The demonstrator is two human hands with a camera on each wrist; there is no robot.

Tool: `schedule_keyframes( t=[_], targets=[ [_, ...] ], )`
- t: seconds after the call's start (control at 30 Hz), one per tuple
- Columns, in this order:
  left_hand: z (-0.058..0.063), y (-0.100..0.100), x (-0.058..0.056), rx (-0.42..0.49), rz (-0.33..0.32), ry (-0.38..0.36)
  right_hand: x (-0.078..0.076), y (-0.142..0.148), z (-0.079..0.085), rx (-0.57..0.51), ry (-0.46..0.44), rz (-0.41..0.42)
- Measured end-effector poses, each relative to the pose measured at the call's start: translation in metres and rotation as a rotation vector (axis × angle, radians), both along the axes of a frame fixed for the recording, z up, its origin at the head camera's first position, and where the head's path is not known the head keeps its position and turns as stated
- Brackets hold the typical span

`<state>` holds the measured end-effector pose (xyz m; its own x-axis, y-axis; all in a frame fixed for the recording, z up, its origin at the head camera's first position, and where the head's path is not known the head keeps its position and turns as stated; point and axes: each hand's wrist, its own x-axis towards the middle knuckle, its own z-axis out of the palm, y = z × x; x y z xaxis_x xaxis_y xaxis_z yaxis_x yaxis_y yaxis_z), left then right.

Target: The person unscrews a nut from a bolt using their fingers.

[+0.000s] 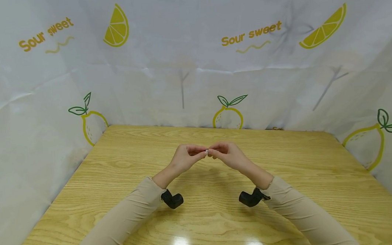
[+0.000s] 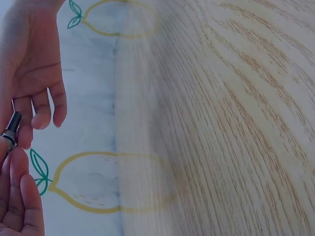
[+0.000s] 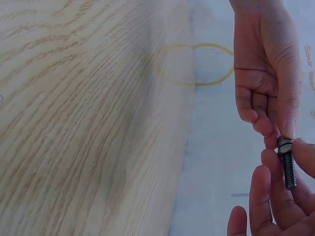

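We've got both hands together above the table (image 1: 118, 163), meeting at one bolt (image 3: 289, 172). Left hand (image 1: 184, 159) pinches the head end; right hand (image 1: 230, 157) has thumb and fingertips on the bolt just below, by the ring (image 3: 284, 148). Threaded end points rightward. We see a black mount (image 1: 174, 200) at the left wrist, lemon-print sheet (image 1: 148, 99) behind.

Metal bolt (image 3: 289, 169), glossy wood-grain tabletop (image 1: 118, 167)
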<state>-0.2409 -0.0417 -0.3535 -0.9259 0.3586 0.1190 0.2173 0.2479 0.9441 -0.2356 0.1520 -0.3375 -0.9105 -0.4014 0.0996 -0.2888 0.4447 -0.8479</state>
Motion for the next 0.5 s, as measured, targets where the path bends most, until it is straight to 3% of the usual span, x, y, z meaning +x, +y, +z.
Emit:
schedule_keyframes(
  t=[0.5],
  targets=[
    [-0.0018,-0.0004,-0.0014,-0.001,-0.002,0.022,0.0,0.0004,0.0015,0.013,-0.025,-0.01]
  ],
)
